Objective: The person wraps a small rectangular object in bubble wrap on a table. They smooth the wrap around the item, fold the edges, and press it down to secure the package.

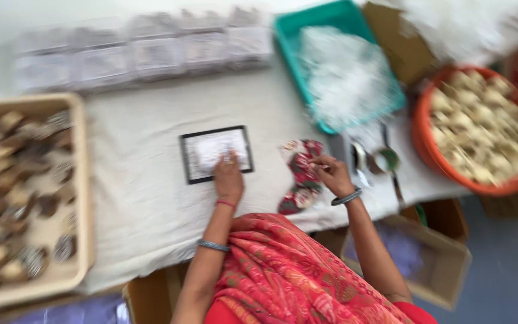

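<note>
My left hand (228,177) rests flat on the near edge of a small black-framed tray (187,159) that holds a white sheet. My right hand (329,174) lies on red patterned cloth pieces (300,174) beside the tray, fingers curled as if pinching something small; blur hides what it holds. Both wrists wear bangles. A red-orange patterned shawl (283,276) covers my shoulders at the bottom of the view.
A beige crate (82,198) of wrapped items stands at left. At the back lies a row of clear packets (145,51). A teal tray (289,48) holds white material, an orange basin (424,150) pale lumps. Scissors (391,168) lie right of my hand. Cardboard boxes (451,264) sit below.
</note>
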